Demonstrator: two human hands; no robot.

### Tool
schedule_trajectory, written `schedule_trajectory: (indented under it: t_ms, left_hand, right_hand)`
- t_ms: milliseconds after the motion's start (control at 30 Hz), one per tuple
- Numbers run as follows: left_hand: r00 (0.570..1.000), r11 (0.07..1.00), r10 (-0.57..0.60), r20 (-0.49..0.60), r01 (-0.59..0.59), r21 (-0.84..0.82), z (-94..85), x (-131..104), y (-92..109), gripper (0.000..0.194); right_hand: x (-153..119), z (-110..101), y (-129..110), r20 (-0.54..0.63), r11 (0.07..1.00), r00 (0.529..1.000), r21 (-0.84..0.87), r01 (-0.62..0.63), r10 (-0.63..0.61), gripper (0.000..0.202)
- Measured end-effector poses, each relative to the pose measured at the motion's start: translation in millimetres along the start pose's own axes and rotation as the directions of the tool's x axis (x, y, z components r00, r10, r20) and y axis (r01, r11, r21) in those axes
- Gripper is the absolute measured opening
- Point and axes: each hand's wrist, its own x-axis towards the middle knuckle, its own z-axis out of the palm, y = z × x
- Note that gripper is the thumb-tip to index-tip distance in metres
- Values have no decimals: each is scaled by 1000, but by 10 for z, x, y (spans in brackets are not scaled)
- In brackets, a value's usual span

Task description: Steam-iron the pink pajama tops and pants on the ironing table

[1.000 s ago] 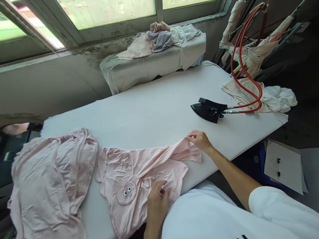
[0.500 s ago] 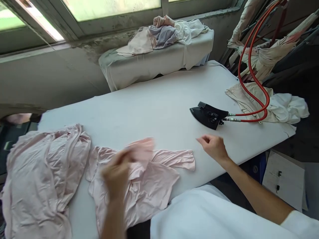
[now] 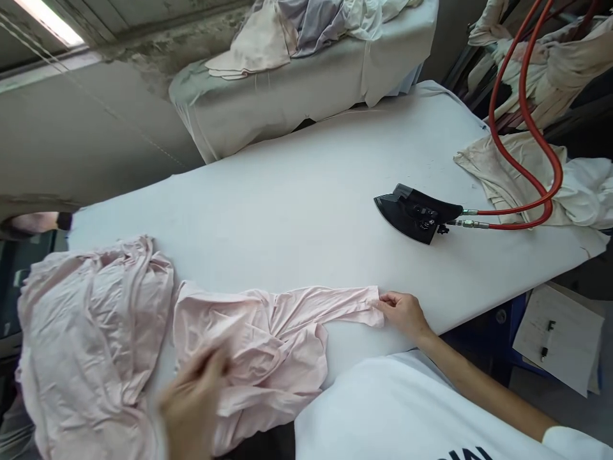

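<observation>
A crumpled pink garment (image 3: 287,332) lies along the near edge of the white-covered table (image 3: 287,223), one sleeve stretched to the right. My right hand (image 3: 405,314) pinches the end of that sleeve between thumb and fingers. Over the garment's left part is my left hand (image 3: 196,390), smeared by motion; its fingers are too blurred to tell whether they hold cloth. Beyond my right hand, a black iron (image 3: 419,214) rests on the table, joined to red hoses (image 3: 527,121).
A heap of pink garments (image 3: 90,345) lies at the left. At the back, a padded board (image 3: 297,102) bears folded clothes (image 3: 263,45). Cream and white cloths (image 3: 517,160) lie at the right. White papers (image 3: 560,338) are below the table's right side.
My right hand has come down onto the sleeve end and taken hold of it. My left hand has moved down and left, away from the pink cloth piece it was lifting. The view has shifted.
</observation>
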Motion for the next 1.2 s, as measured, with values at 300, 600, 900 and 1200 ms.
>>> schedule_trajectory:
  t_ms: [300,600,900,1200]
  left_hand:
    - [929,971,200,312,-147,-186,1064,364,1013,27]
    - [914,970,-46,403,137,-199,1157,245,635,34]
    - [943,964,-80,322,156,-215,1009,291,464,35]
    - [659,895,434,614,-390,-214,1660,174,1022,9]
  right_hand:
    - [194,-249,-302,-104,951,947,11,308,-305,28]
    - [292,-21,-184,7,984,985,-40,172,-172,30]
    - [1008,117,-685,259,971,941,-44,236,-218,22]
    - [465,-369,-1028,273,787,757,3,617,-594,30]
